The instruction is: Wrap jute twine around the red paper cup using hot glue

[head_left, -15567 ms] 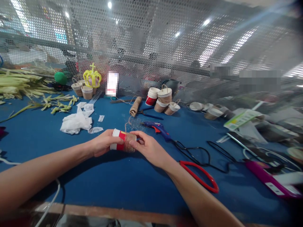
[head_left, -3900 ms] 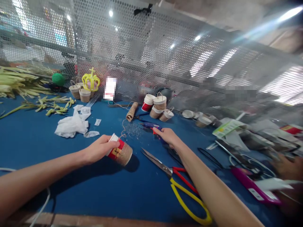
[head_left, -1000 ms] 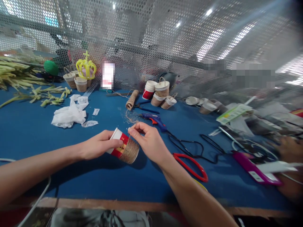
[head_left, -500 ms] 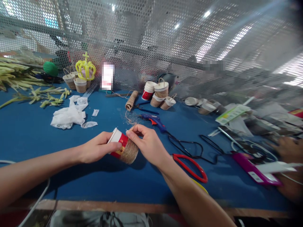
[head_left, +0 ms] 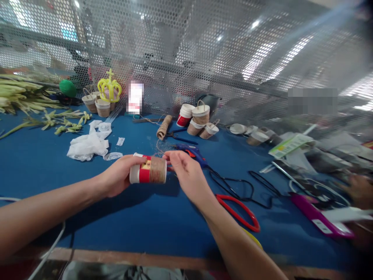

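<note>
My left hand [head_left: 118, 175] is closed around a red and white paper cup [head_left: 144, 177], which lies nearly sideways in the grip, its base end pointing right. Brown twine [head_left: 158, 170] is wound in close turns round the base half of the cup. At the base my right hand [head_left: 186, 167] is closed, thumb and fingers pinching the loose twine beside the wound part; its fingertips are partly hidden. From there the strand runs up toward a twine roll [head_left: 164, 127] on the blue table. A blue glue gun [head_left: 190, 153] lies just behind my right hand.
Dark pliers [head_left: 183, 138] lie by the roll. Several twine-wrapped cups [head_left: 201, 113] stand against the mesh screen. White lace [head_left: 89, 146] is at left, red-handled scissors [head_left: 239, 213] by my right forearm. A power strip [head_left: 320, 217] and another person's hand [head_left: 359, 190] are at right.
The cup has turned from a slant to nearly level, its base swinging up. My right hand has shifted slightly right, from over the wound twine to beside the base.
</note>
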`<state>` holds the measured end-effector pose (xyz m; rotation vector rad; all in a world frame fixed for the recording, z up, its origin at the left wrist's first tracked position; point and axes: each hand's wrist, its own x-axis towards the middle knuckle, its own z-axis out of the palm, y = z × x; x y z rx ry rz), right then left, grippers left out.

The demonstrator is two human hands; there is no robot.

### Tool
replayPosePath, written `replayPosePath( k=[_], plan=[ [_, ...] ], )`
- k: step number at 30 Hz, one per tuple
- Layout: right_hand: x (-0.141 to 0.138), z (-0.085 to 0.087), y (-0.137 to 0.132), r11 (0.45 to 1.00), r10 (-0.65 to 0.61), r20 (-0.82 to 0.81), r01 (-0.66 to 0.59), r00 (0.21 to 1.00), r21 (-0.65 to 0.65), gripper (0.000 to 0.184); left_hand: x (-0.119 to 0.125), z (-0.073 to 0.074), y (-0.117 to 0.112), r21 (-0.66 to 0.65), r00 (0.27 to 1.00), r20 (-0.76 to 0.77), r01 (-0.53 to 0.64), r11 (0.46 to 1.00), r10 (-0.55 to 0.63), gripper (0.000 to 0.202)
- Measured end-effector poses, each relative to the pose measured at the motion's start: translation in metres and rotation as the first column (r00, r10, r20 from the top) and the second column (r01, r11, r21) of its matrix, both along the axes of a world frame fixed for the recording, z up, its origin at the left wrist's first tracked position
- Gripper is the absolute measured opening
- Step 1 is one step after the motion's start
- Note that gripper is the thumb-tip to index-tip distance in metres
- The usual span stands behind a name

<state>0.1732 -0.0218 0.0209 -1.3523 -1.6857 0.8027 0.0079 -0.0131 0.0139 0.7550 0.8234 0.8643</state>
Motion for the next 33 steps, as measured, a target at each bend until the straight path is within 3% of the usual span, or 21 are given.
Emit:
replayPosePath(
  k=[4, 8, 16, 24, 33],
  plan=[
    [-0.005, -0.003, -0.008, 0.988, 0.098, 0.134, -0.112, 0.986, 0.102, 0.047, 0.000, 0.001, 0.006, -0.125, 0.996, 0.004, -0.091, 0.988, 0.092, 0.017],
    [-0.009, -0.011, -0.010, 0.978, 0.052, 0.228, -0.096, 0.972, 0.186, 0.050, 0.001, 0.001, 0.006, -0.143, 0.994, 0.012, -0.105, 0.984, 0.107, 0.017],
    [-0.014, -0.011, -0.011, 0.994, 0.016, 0.152, -0.032, 0.988, 0.107, 0.040, 0.002, 0.000, 0.002, -0.096, 0.998, 0.046, -0.046, 0.994, 0.051, 0.019],
    [-0.014, -0.010, -0.012, 0.991, 0.022, 0.130, -0.039, 0.991, 0.127, 0.037, 0.002, -0.005, 0.003, -0.039, 0.996, 0.091, -0.008, 0.999, 0.012, 0.020],
    [-0.014, -0.010, -0.011, 0.997, 0.011, 0.123, -0.020, 0.992, 0.079, 0.038, 0.001, -0.002, 0.004, -0.059, 0.998, 0.067, -0.015, 0.998, 0.019, 0.019]
  ],
)
